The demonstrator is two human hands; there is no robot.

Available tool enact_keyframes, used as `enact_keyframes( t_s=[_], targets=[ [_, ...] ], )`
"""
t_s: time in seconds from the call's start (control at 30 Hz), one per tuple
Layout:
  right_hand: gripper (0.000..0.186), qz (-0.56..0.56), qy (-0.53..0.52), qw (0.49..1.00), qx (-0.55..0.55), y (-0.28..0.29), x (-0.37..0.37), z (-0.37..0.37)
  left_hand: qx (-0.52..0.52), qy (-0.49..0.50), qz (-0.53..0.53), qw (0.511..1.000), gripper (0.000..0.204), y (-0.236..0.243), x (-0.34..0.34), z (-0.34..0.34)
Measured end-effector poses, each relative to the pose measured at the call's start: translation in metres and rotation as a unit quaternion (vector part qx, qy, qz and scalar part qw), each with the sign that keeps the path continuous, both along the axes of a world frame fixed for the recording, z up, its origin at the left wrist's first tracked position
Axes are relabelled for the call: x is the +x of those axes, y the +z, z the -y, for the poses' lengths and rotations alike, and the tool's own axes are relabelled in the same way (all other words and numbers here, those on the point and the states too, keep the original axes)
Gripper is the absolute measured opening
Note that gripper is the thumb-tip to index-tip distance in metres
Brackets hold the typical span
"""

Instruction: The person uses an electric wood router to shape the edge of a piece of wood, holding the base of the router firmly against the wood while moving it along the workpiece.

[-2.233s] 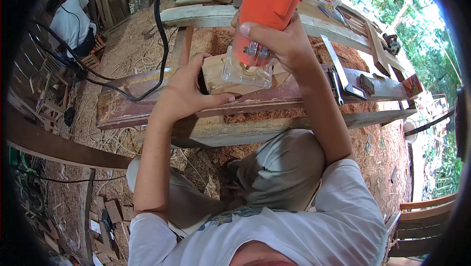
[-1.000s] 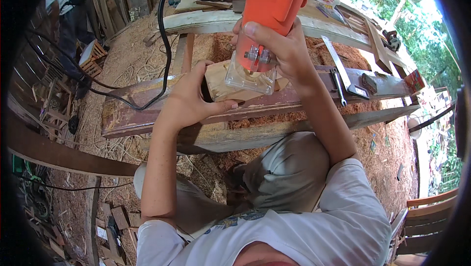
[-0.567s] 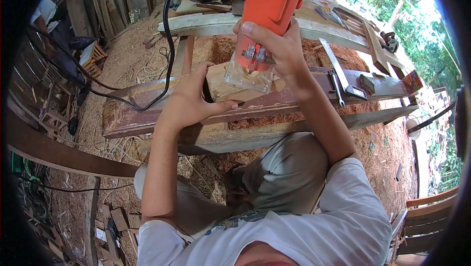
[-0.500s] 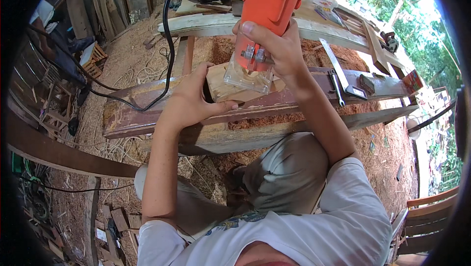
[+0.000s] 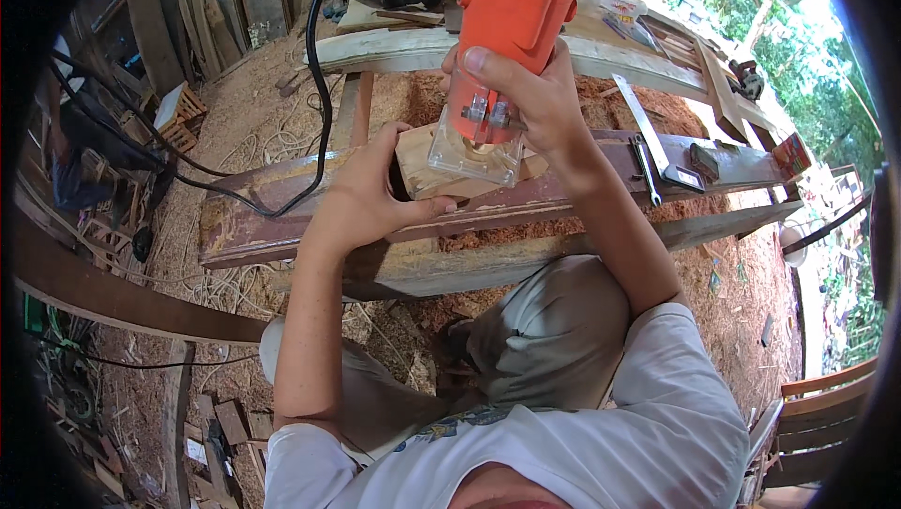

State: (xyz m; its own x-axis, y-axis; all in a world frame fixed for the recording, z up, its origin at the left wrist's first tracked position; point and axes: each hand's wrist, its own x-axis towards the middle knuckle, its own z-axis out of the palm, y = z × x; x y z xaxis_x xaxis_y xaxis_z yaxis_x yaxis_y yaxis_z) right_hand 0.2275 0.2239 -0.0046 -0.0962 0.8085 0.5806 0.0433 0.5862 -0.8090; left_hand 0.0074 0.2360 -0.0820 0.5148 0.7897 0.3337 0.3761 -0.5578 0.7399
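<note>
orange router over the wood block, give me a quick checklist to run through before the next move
1. Orange router in hand: ok, the right hand is wrapped around its lower body.
2. Wood block steadied: ok by hand, the left hand spans its left end; no clamp shows on it.
3. Clear base plate flush on the block: cannot tell, it is over the top, but the angle hides full contact.
4. Bit condition: cannot tell, no clear view.
5. Black cable away from the base plate: ok, it loops off to the left.
6. Wrench away from the block: ok, it lies beyond the right forearm.
</note>
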Motion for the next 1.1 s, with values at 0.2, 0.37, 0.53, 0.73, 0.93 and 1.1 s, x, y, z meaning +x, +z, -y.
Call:
enact_keyframes(
  t_s=[0.2,0.37,0.53,0.73,0.93,1.1],
  targets=[
    [0.032,-0.009,0.006,1.000,0.019,-0.002,0.004,-0.002,0.017,0.003,0.006,1.000,0.092,-0.008,-0.001,-0.004],
    [0.033,-0.007,-0.015,1.000,-0.002,-0.002,0.008,-0.004,0.015,0.009,-0.001,1.000,0.093,-0.003,0.000,0.000],
    [0.034,0.014,-0.036,0.999,0.012,-0.003,0.010,-0.009,0.009,0.013,-0.004,1.000,0.093,-0.007,0.000,-0.003],
    [0.041,-0.032,-0.027,0.999,0.000,-0.001,0.007,-0.011,0.020,0.024,-0.012,0.999,0.091,-0.006,-0.001,-0.002],
    [0.048,-0.036,-0.027,0.999,-0.003,-0.004,0.006,-0.014,-0.005,0.009,0.003,1.000,0.088,0.000,0.001,0.001],
    [0.053,-0.026,-0.016,1.000,0.005,-0.004,0.004,-0.015,0.015,0.006,0.002,1.000,0.088,-0.002,0.001,-0.001]
  ],
)
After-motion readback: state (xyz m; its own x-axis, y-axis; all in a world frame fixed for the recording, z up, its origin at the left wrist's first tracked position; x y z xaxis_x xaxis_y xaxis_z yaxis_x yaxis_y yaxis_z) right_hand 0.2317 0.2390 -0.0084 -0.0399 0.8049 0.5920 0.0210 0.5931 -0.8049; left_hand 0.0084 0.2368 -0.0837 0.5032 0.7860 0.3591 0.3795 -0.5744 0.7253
